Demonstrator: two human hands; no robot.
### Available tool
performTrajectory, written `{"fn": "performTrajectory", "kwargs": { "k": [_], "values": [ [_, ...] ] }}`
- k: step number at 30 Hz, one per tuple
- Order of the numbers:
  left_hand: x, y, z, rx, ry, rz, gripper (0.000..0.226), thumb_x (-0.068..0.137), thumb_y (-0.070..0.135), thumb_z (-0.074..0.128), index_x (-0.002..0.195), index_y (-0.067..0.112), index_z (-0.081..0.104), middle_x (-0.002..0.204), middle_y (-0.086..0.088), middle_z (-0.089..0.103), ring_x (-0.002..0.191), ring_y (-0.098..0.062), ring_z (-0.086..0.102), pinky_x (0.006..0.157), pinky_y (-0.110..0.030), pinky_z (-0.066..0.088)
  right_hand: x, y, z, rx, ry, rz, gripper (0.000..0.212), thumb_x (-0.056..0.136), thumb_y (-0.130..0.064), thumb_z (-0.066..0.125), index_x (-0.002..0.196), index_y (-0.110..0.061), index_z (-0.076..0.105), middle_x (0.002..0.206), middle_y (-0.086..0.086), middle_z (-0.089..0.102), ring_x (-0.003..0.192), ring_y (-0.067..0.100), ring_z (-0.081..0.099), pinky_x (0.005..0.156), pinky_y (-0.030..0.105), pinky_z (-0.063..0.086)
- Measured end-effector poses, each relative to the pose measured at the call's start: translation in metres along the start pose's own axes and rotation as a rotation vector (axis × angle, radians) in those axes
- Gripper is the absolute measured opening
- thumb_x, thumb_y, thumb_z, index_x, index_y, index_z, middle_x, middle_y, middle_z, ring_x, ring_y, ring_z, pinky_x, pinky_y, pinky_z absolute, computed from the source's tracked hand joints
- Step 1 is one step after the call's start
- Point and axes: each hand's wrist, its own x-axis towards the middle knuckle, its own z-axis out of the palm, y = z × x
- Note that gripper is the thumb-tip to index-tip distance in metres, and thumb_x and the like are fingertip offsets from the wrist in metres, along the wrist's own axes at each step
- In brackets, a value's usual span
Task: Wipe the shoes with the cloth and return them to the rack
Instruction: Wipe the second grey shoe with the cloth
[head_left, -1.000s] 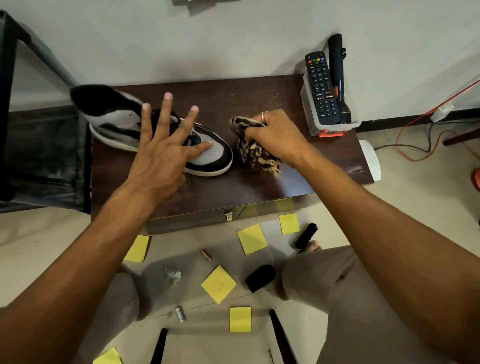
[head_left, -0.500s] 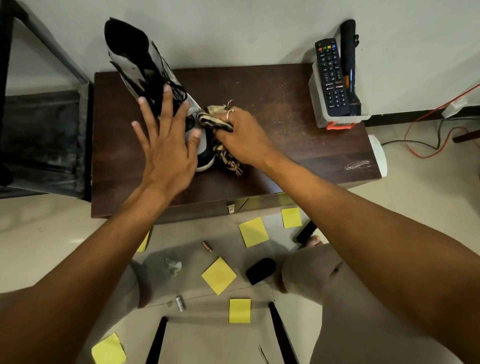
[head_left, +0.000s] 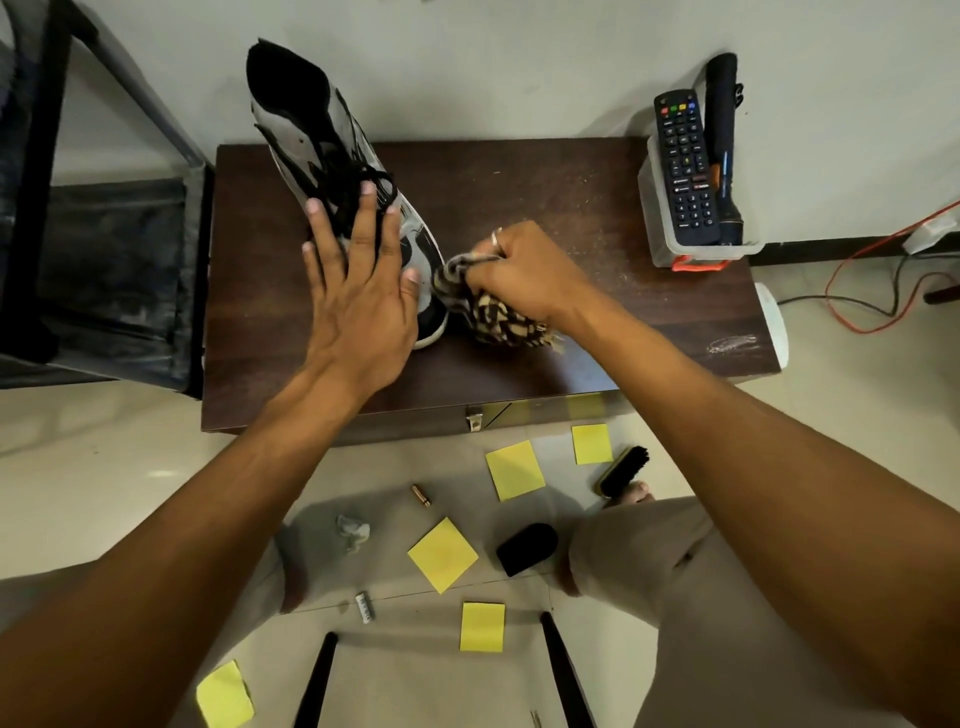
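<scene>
Shoe, black and grey, stands tipped on its toe at the left of the dark tabletop. Left hand presses it with flat, spread fingers; right hand clutches a bunched patterned cloth against the toe. Unclasped, the shoe may slide or topple under a hard wipe.

Shoe: tipped up on its toe near the table's left edge.
Left hand: flat against it.
Right hand: grips cloth at toe.
</scene>
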Motion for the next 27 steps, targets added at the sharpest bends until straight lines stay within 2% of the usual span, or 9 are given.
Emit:
{"fn": "performTrajectory", "kwargs": {
  "k": [2, 4, 7, 10, 12, 16, 19, 23, 27],
  "values": [
    [0.000, -0.002, -0.001, 0.007, 0.005, 0.016, 0.060, 0.111, 0.036, 0.023, 0.164, 0.016, 0.003, 0.171, -0.005, -0.012, 0.152, -0.047, -0.019, 0.124, -0.057, -0.001, 0.010, -0.002, 0.006, 0.068, 0.179, -0.028, 0.027, 0.086, -0.012, 0.065, 0.060, -0.021, 0.067, 0.054, -0.012, 0.058, 0.049, -0.002, 0.049, 0.052, 0.018, 0.039],
    [0.001, -0.004, -0.001, 0.019, 0.005, 0.039, 0.061, 0.111, 0.036, 0.023, 0.164, 0.012, 0.006, 0.171, -0.008, -0.010, 0.151, -0.050, -0.018, 0.124, -0.055, -0.003, 0.019, -0.002, 0.016, 0.057, 0.249, -0.082, 0.019, 0.088, -0.013, 0.065, 0.089, -0.023, 0.081, 0.081, -0.012, 0.072, 0.070, -0.008, 0.061, 0.066, 0.012, 0.046],
    [0.001, -0.005, -0.001, 0.038, 0.010, 0.056, 0.062, 0.110, 0.038, 0.020, 0.163, 0.008, 0.007, 0.171, -0.010, -0.009, 0.150, -0.052, -0.018, 0.122, -0.049, -0.008, 0.025, 0.003, 0.032, -0.018, 0.195, -0.171, 0.034, 0.088, -0.009, 0.063, 0.118, -0.018, 0.076, 0.112, 0.003, 0.069, 0.102, 0.009, 0.064, 0.093, 0.020, 0.049],
    [0.001, -0.004, -0.001, 0.046, 0.013, 0.045, 0.062, 0.110, 0.037, 0.021, 0.163, 0.007, 0.007, 0.171, -0.011, -0.008, 0.150, -0.052, -0.017, 0.123, -0.051, -0.006, 0.024, 0.002, 0.031, -0.089, 0.157, -0.198, 0.032, 0.087, -0.010, 0.062, 0.113, -0.020, 0.078, 0.099, 0.000, 0.062, 0.091, 0.011, 0.060, 0.083, 0.020, 0.049],
    [0.000, -0.004, -0.001, 0.054, 0.013, 0.041, 0.063, 0.110, 0.036, 0.022, 0.163, 0.007, 0.007, 0.171, -0.011, -0.009, 0.150, -0.051, -0.017, 0.123, -0.052, -0.006, 0.018, 0.000, 0.025, -0.100, 0.096, -0.191, 0.021, 0.085, -0.009, 0.065, 0.093, -0.021, 0.080, 0.085, -0.006, 0.057, 0.078, 0.006, 0.057, 0.071, 0.018, 0.046],
    [0.000, -0.005, -0.002, 0.071, 0.016, 0.054, 0.063, 0.110, 0.034, 0.025, 0.163, 0.006, 0.007, 0.171, -0.012, -0.008, 0.150, -0.052, -0.016, 0.122, -0.051, -0.007, 0.007, 0.000, 0.015, -0.121, -0.012, -0.133, 0.018, 0.082, -0.012, 0.066, 0.065, -0.012, 0.071, 0.073, 0.005, 0.066, 0.068, 0.017, 0.061, 0.066, 0.037, 0.050],
    [0.001, -0.004, -0.003, 0.046, 0.002, 0.060, 0.063, 0.110, 0.035, 0.026, 0.163, 0.006, 0.005, 0.171, -0.011, -0.010, 0.150, -0.052, -0.019, 0.121, -0.049, -0.010, 0.010, 0.002, 0.013, -0.034, 0.081, -0.116, 0.014, 0.083, -0.014, 0.068, 0.072, -0.014, 0.076, 0.079, 0.006, 0.073, 0.070, 0.010, 0.062, 0.068, 0.033, 0.051],
    [0.001, -0.005, -0.005, 0.029, -0.011, 0.070, 0.063, 0.110, 0.035, 0.026, 0.162, 0.005, 0.006, 0.170, -0.011, -0.011, 0.149, -0.052, -0.021, 0.121, -0.050, -0.010, 0.023, 0.002, 0.025, -0.045, 0.235, -0.184, 0.033, 0.086, -0.014, 0.063, 0.114, -0.021, 0.078, 0.114, 0.000, 0.068, 0.103, 0.008, 0.062, 0.095, 0.018, 0.047],
    [0.000, -0.007, -0.005, 0.044, -0.021, 0.061, 0.063, 0.110, 0.036, 0.024, 0.162, 0.004, 0.006, 0.170, -0.011, -0.011, 0.149, -0.051, -0.021, 0.121, -0.049, -0.011, 0.022, -0.005, 0.032, -0.082, 0.143, -0.202, 0.031, 0.085, -0.010, 0.063, 0.109, -0.022, 0.079, 0.100, -0.007, 0.061, 0.093, 0.007, 0.060, 0.085, 0.020, 0.048]
  ]
}}
